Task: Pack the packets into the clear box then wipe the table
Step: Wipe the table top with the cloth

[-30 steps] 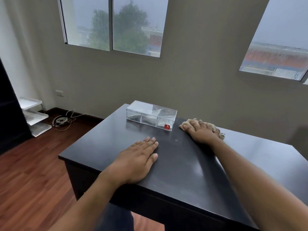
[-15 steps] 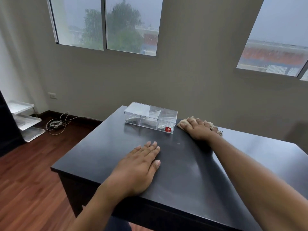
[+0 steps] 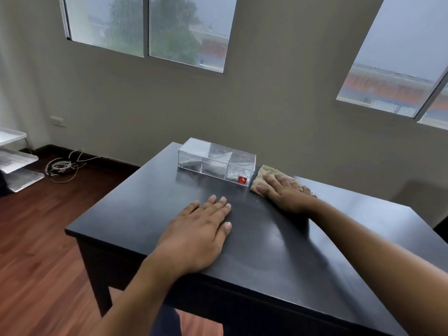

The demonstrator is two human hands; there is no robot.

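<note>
A dark, glossy worktop (image 3: 278, 251) fills the lower middle of the view, standing on a reddish wooden floor (image 3: 36, 251) before a beige wall with two windows. Near the worktop's far edge sits the clear box (image 3: 217, 161), a long lidded case split into compartments, with a small red label (image 3: 242, 180) on its near right corner; pale packets (image 3: 233, 175) show faintly through the walls, though how many cannot be told. Just beside the box's right end lies a tan cloth (image 3: 263, 173), flat on the worktop and partly covered by the right hand (image 3: 286, 194). That hand is spread open, palm down, fingers pressing on the cloth rather than gripping it. The left hand (image 3: 198, 235) lies nearer the front edge, also flat and open with fingers together, holding nothing and resting directly on the bare surface, well apart from the box. At the far left, white tiered trays (image 3: 17, 161) stand on the floor, with a tangle of pale cables (image 3: 61, 166) beside them along the skirting and a wall socket (image 3: 57, 121) above.
</note>
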